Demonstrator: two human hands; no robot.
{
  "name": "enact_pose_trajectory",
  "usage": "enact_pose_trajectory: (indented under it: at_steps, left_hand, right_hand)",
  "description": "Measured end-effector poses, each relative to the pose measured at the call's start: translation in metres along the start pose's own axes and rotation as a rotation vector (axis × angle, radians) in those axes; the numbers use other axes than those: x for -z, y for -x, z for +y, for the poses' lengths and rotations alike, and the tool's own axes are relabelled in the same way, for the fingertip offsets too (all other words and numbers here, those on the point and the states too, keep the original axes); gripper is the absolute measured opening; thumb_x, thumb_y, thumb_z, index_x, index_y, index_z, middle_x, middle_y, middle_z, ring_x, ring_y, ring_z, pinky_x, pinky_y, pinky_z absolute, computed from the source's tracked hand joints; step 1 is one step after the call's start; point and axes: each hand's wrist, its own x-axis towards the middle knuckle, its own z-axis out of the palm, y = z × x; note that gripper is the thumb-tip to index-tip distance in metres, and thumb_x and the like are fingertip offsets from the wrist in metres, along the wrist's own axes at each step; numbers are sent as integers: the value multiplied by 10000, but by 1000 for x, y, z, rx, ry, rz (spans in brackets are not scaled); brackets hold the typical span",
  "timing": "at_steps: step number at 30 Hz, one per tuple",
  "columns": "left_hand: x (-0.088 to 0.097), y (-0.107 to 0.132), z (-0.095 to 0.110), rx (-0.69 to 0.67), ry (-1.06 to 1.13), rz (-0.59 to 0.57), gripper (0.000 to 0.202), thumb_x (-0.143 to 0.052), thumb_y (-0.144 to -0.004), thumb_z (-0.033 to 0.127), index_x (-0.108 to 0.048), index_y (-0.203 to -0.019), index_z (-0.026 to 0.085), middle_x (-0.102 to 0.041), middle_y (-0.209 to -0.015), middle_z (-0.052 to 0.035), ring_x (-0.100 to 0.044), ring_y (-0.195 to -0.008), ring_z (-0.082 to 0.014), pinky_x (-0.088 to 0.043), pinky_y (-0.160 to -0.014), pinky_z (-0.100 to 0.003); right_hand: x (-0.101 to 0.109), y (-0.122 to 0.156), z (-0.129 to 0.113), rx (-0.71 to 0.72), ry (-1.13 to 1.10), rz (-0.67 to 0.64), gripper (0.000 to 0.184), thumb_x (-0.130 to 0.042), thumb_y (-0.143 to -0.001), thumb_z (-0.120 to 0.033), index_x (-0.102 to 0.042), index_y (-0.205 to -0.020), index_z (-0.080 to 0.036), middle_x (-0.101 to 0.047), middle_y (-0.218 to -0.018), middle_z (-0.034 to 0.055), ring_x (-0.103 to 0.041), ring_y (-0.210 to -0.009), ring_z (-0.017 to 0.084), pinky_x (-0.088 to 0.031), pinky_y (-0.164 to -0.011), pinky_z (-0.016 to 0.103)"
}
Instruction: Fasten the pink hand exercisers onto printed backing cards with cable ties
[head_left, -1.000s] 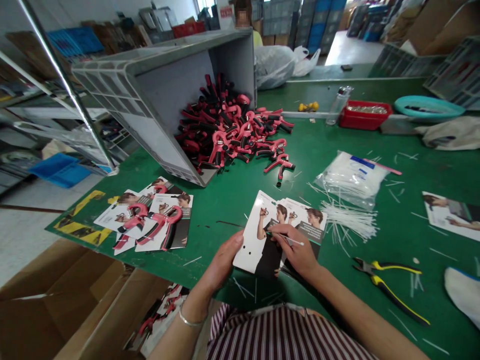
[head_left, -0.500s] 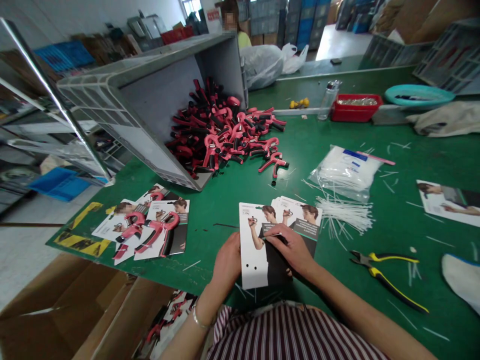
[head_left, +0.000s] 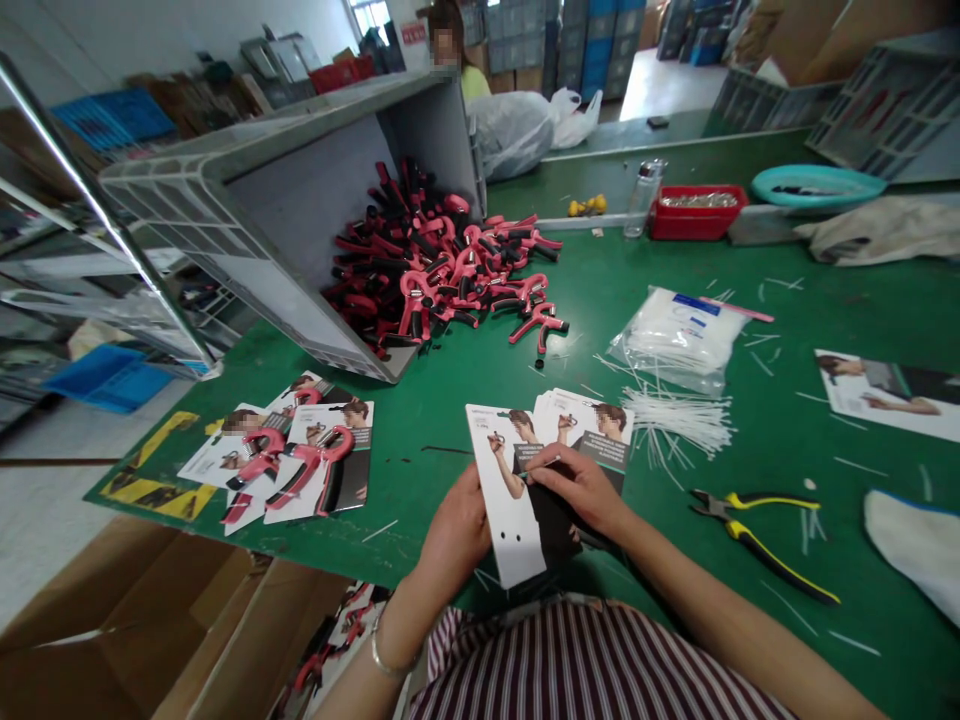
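Printed backing card [head_left: 517, 560], two punched holes near its lower end, held tilted above the near edge of the green surface [head_left: 615, 280]. Left grip [head_left: 457, 530] closed around the card's left edge. Right grip [head_left: 577, 490] resting on the card face, fingers pressed together and pinching a thin white cable tie [head_left: 546, 464].

Stack of matching cards [head_left: 581, 420] lying on the surface, just beside the held card. Loose cable ties [head_left: 675, 420] to the right of the stack, near a clear bag of further ties [head_left: 679, 340]. Yellow-and-black pliers [head_left: 757, 535] farther right, well apart from both grips.

Heap of red-and-black hand exercisers [head_left: 435, 270] ahead of the hands, spilling from a tipped grey plastic crate [head_left: 300, 200]. Exercisers mounted on cards [head_left: 277, 450] at the left of the surface, overlapping one another. Red tray of small metal parts [head_left: 697, 212] and teal dish [head_left: 817, 185] along the far side. Open cardboard box [head_left: 150, 610] below the left edge of the surface. Co-worker [head_left: 448, 50] standing beyond the crate.
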Motion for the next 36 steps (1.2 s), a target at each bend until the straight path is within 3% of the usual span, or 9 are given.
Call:
enact_pose_trajectory:
  at_steps: [3, 7, 13, 18, 21, 26, 31, 36]
  left_hand:
    - [-4, -5, 2, 75, 15, 2, 243, -588, -824, 120, -715, -1025, 165, -687, -1067, -116, -641, -1006, -243, -514, -920, -366]
    - [-8, -8, 7, 149, 61, -29, 186, -568, -790, 66, -721, -838, 161, -702, -856, -76, -645, -780, -194, -518, -759, -284]
    - [-14, -16, 10, 62, -68, -133, 205, -568, -777, 60, -717, -876, 158, -692, -799, -82, -610, -715, -193, -483, -728, -280]
    - [-13, -12, 13, 130, 0, -7, 155, -560, -750, 46, -669, -717, 151, -665, -752, -60, -593, -681, -169, -476, -696, -261]
    - [-10, -8, 11, 151, 59, 8, 160, -557, -728, 44, -650, -653, 149, -663, -748, -56, -584, -678, -160, -473, -692, -256]
    - [-13, -9, 0, 303, 207, 71, 111, -621, -686, 138, -627, -577, 152, -610, -578, -27, -487, -544, -138, -424, -558, -245]
    - [-18, -9, -8, 432, 381, 132, 123, -633, -675, 221, -620, -569, 159, -615, -569, -37, -500, -562, -156, -427, -534, -252]
    - [-15, -7, -7, 450, 426, 142, 140, -641, -671, 257, -602, -574, 163, -594, -556, -27, -506, -578, -156, -427, -528, -245]
  right_hand:
    - [0, 3, -3, 17, -5, -71, 193, -607, -915, -380, -684, -975, -214, -708, -922, 32, -656, -873, 181, -502, -820, 310]
    - [0, 3, -3, 12, -75, -64, 224, -581, -931, -395, -656, -1014, -202, -710, -871, 35, -662, -829, 180, -515, -794, 320]
    - [-1, 1, -2, 62, -40, -46, 170, -556, -939, -341, -634, -998, -202, -692, -833, 27, -654, -791, 170, -504, -752, 301]
    - [-3, 3, -6, 206, 157, 37, 128, -520, -928, -245, -642, -901, -218, -644, -859, 27, -616, -835, 177, -477, -796, 314]
    - [-5, 4, -6, 231, 224, 60, 135, -497, -932, -208, -630, -923, -224, -644, -885, 32, -609, -854, 184, -475, -813, 327]
    - [-8, 4, -3, 322, 289, 15, 239, -416, -958, -165, -643, -982, -236, -631, -936, 54, -596, -925, 201, -476, -849, 364]
    - [-9, 3, -1, 322, 318, 11, 289, -413, -952, -146, -644, -1099, -239, -626, -969, 63, -595, -939, 200, -484, -855, 371]
    - [-9, 2, -3, 306, 312, 14, 286, -425, -948, -159, -663, -1085, -237, -639, -981, 67, -608, -929, 198, -503, -856, 373]
